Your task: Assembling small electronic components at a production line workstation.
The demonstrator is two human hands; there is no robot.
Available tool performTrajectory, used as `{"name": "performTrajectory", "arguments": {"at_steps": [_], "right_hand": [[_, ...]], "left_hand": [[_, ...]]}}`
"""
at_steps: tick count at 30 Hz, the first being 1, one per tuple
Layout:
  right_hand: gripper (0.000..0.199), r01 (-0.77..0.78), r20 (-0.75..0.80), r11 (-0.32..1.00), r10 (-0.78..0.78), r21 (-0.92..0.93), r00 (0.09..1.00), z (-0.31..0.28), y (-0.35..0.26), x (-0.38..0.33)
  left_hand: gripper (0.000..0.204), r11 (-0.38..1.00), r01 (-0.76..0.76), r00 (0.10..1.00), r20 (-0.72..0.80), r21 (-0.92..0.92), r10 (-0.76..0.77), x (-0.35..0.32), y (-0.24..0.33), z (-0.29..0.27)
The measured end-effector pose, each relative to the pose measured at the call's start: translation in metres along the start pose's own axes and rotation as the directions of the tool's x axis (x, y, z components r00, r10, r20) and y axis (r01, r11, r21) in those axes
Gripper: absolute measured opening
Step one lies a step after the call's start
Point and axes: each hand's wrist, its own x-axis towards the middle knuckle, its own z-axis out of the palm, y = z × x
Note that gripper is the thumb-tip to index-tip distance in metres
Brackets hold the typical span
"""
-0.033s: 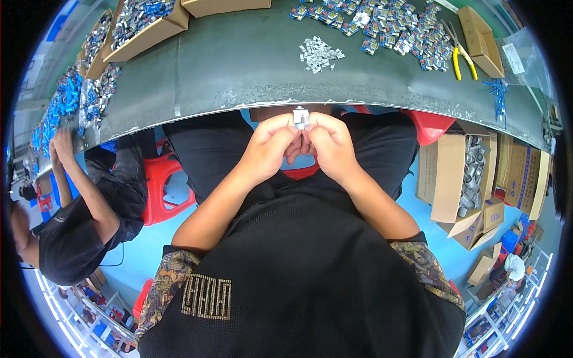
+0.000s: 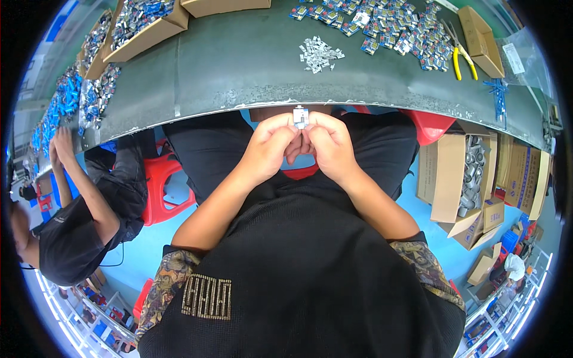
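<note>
Just in front of the table's near edge, my left hand (image 2: 271, 146) and my right hand (image 2: 331, 146) meet with thumbs and fingers pinched together. Between their tips they hold a small white card-like piece (image 2: 301, 117) with a dark grey patch and a bit of blue at its side. Its exact kind is too small to make out. Farther in on the table lies a loose heap of small white-grey pieces (image 2: 320, 55). Behind it and to the right spread many small blue-and-yellow printed packets (image 2: 388, 27).
Yellow-handled pliers (image 2: 459, 59) lie at the right beside an open cardboard box (image 2: 480, 42) and blue strips (image 2: 498, 98). Boxes of small metal parts (image 2: 143, 24) stand far left. A co-worker's hand (image 2: 61, 143) is near blue parts (image 2: 65, 95). A carton (image 2: 447, 179) of grey cylinders sits low right.
</note>
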Motion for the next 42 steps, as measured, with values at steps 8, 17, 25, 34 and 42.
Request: {"name": "performTrajectory", "arguments": {"at_steps": [8, 17, 25, 34, 42], "right_hand": [[0.020, 0.057, -0.072, 0.997, -0.060, -0.050, 0.996, 0.010, 0.001, 0.003], [0.019, 0.041, -0.075, 0.999, -0.042, -0.018, 0.996, 0.006, 0.000, 0.005], [0.020, 0.032, -0.079, 0.999, -0.030, 0.025, 0.996, 0.010, -0.001, 0.004], [0.019, 0.056, -0.064, 0.998, -0.055, 0.009, 0.996, 0.008, -0.003, 0.009], [0.026, 0.113, 0.053, 0.937, -0.101, -0.331, 0.994, -0.020, 0.004, -0.004]], "left_hand": [[0.019, 0.975, 0.132, 0.991, -0.015, -0.177, -0.136, 0.002, 0.000, -0.003], [0.018, 0.972, 0.114, 0.993, -0.009, -0.205, -0.119, 0.004, -0.004, -0.001], [0.018, 0.965, 0.149, 0.988, 0.001, -0.215, -0.153, 0.002, -0.001, -0.002], [0.020, 0.970, 0.142, 0.990, 0.031, -0.196, -0.139, 0.009, 0.004, -0.005], [0.034, 0.978, 0.185, 0.889, 0.408, 0.100, -0.210, 0.006, 0.018, -0.034]]}}
